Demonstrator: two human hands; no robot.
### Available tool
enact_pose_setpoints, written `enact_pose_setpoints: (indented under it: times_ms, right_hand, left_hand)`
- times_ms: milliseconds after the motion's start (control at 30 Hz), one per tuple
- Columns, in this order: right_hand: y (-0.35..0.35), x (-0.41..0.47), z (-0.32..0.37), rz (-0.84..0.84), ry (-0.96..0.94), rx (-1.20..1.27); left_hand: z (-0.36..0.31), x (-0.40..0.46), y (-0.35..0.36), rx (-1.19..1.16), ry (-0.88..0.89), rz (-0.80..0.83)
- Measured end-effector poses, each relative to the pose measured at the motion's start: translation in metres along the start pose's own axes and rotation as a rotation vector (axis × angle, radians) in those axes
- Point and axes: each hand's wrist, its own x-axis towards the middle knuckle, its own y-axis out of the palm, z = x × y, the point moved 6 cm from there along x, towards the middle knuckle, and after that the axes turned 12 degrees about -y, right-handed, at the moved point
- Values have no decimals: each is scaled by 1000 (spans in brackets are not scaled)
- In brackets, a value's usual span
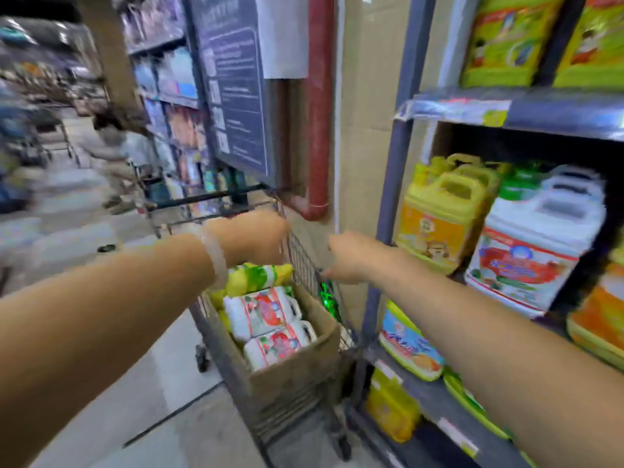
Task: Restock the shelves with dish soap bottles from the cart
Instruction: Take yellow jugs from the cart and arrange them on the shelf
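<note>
A wire cart (304, 261) stands beside the shelves and carries a cardboard box (304, 363). Two white dish soap bottles (261, 312) with red labels lie in the box, and a yellow bottle (260, 276) lies above them. My left hand (253, 236) reaches down right over the yellow bottle; its fingers are hidden under the hand's back. My right hand (347, 258) curls its fingers on the cart's right rim. On the shelf (540, 113) to the right stand yellow jugs (442, 211) and white jugs (537, 241).
A red pipe (319, 130) and a dark sign board (236, 96) stand just beyond the cart. Lower shelves hold more yellow and blue-labelled bottles (410, 342). The aisle floor opens to the left, where another person (114, 153) and blurred shelving appear.
</note>
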Motion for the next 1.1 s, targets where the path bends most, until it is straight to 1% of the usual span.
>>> enact_pose_setpoints:
  times_ms: [67, 133, 267, 400, 500, 600, 733, 800, 833, 900, 1000, 1033, 1100]
  right_hand:
    - [35, 36, 24, 70, -20, 65]
    - [70, 70, 38, 125, -31, 96]
    - [131, 131, 49, 225, -47, 117]
    - [174, 196, 39, 300, -61, 166]
    - [188, 238, 31, 333, -56, 219]
    - [207, 280, 21, 367, -13, 270]
    - [237, 321, 9, 399, 69, 415]
    - [251, 335, 3, 428, 139, 462]
    - [261, 345, 0, 416, 182, 513]
    - [288, 368, -4, 375, 276, 686]
    - [366, 408, -34, 190, 528, 961]
    - [373, 414, -38, 132, 616, 1056]
    - [349, 424, -28, 28, 814, 1182]
  left_hand:
    - [49, 2, 47, 16, -102, 103]
    - [85, 7, 90, 12, -140, 181]
    - [132, 30, 157, -12, -196, 273]
    - [159, 68, 205, -52, -202, 338]
    - [177, 97, 238, -77, -214, 423]
    - [194, 128, 266, -108, -247, 477]
    - [209, 172, 296, -148, -258, 530]
    - [214, 194, 312, -202, -251, 575]
    - [217, 206, 322, -247, -258, 600]
    - [224, 231, 345, -323, -279, 636]
    - [234, 271, 384, -475, -368, 676]
    - [234, 284, 396, -507, -367, 695]
    - [233, 305, 419, -560, -342, 767]
